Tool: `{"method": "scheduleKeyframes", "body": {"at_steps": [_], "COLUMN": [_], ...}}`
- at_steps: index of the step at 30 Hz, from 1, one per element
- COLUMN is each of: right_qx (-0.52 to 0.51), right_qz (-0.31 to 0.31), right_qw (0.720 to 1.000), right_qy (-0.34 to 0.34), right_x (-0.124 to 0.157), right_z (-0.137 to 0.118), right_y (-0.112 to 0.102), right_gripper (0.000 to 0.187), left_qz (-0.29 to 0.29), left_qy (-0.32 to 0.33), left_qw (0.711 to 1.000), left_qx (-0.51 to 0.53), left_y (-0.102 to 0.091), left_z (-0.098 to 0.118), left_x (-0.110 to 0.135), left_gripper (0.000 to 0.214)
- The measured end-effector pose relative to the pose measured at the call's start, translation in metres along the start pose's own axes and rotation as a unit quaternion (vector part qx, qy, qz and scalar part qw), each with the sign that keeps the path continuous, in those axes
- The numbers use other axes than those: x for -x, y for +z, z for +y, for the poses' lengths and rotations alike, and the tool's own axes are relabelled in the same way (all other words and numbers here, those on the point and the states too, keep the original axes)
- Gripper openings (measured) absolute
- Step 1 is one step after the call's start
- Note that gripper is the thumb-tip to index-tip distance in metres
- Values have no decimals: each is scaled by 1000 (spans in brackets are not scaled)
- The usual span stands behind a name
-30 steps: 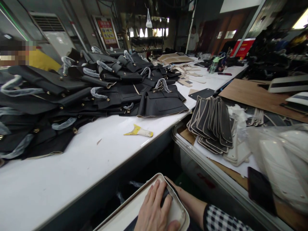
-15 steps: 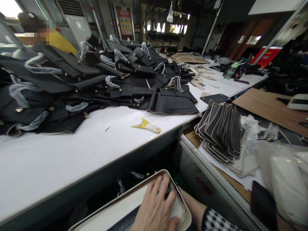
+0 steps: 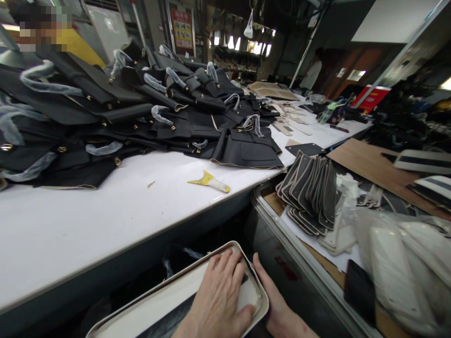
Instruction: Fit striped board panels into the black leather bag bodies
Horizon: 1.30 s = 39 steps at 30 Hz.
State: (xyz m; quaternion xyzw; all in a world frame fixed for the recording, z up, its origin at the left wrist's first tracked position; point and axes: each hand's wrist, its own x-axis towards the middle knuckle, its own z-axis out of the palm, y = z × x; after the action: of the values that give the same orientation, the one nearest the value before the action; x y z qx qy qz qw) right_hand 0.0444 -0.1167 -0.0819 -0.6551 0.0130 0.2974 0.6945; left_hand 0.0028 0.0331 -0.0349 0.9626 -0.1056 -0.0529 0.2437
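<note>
My left hand point(image 3: 218, 295) lies flat, fingers stretched out, on a white panel with a beige rim point(image 3: 158, 300) at the bottom of the view, below the table's edge. My right hand point(image 3: 276, 305) holds the panel's right edge from the side and beneath. Only its thumb shows, lying along the rim; its fingers are hidden under the panel. A dark patch of the panel shows beside my left wrist.
The long white table point(image 3: 88, 216) carries a heap of black bag pieces point(image 3: 141, 117) and a yellow scraper point(image 3: 210, 181). To the right are fanned black oval pieces point(image 3: 310, 188), a dark phone point(image 3: 359, 291) and bagged white parts point(image 3: 405, 263). A person in yellow point(image 3: 77, 47) is at the far left.
My right hand's fingers slid off the panel's top corner to its side, and the dark thing under them no longer shows. My left hand stayed flat on the panel.
</note>
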Motion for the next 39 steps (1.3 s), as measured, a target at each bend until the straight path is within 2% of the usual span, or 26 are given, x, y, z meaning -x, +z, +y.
{"method": "scheduleKeyframes", "body": {"at_steps": [2, 6, 11, 17, 23, 29, 39], "right_qx": [9, 177, 274, 285, 270, 292, 327], "right_qz": [3, 68, 76, 114, 138, 153, 186], "right_qw": [1000, 981, 951, 939, 938, 929, 905], "right_qy": [0, -49, -119, -153, -168, -168, -199], "right_x": [11, 21, 18, 18, 21, 27, 28], "right_z": [2, 5, -9, -9, -1, -2, 5], "right_y": [-6, -15, -10, -5, -2, 2, 6], "right_gripper": [62, 57, 41, 34, 29, 23, 28], "left_qz": [11, 5, -8, -1, 60, 102, 76], "left_qy": [3, 11, 15, 17, 36, 90, 155], "left_qw": [1000, 1000, 1000, 1000, 997, 991, 983], "left_qx": [4, 6, 7, 10, 20, -3, -58], "left_y": [2, 3, 6, 14, 15, 16, 8], "left_z": [0, -1, -4, -6, -9, -14, -28], "left_x": [0, 2, 2, 2, 1, 0, 5], "left_gripper": [57, 64, 58, 55, 52, 47, 52]}}
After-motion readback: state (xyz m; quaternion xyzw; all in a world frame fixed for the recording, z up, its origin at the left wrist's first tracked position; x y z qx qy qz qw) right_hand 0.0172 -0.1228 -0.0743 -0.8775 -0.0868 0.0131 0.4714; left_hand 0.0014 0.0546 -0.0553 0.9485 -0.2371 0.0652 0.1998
